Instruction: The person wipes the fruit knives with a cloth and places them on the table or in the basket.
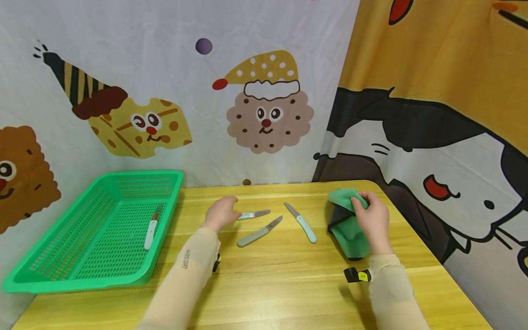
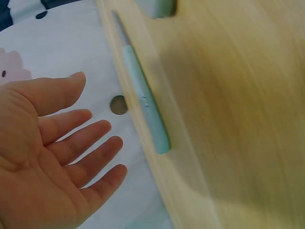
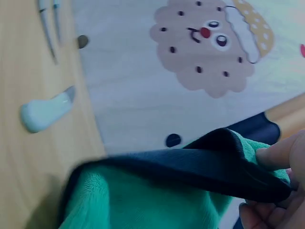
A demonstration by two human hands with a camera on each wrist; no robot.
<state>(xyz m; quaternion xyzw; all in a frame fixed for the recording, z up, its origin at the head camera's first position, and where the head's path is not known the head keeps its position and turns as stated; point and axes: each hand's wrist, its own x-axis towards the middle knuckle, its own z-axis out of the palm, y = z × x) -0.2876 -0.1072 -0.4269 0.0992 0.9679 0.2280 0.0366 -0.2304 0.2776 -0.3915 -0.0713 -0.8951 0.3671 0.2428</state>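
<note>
My left hand hovers over the table by a knife with a light teal handle. In the left wrist view that knife lies apart from the loosely spread fingers. A grey-handled knife lies nearer me, and a third, pale-blue-handled knife points its blade away to the left. My right hand pinches the edge of a green cloth with a dark underside. In the right wrist view the cloth hangs folded from thumb and fingers.
At the left stands a green perforated plastic basket holding a white-handled knife. The wooden table meets a cartoon-printed curtain along its back, with more printed fabric along the right side.
</note>
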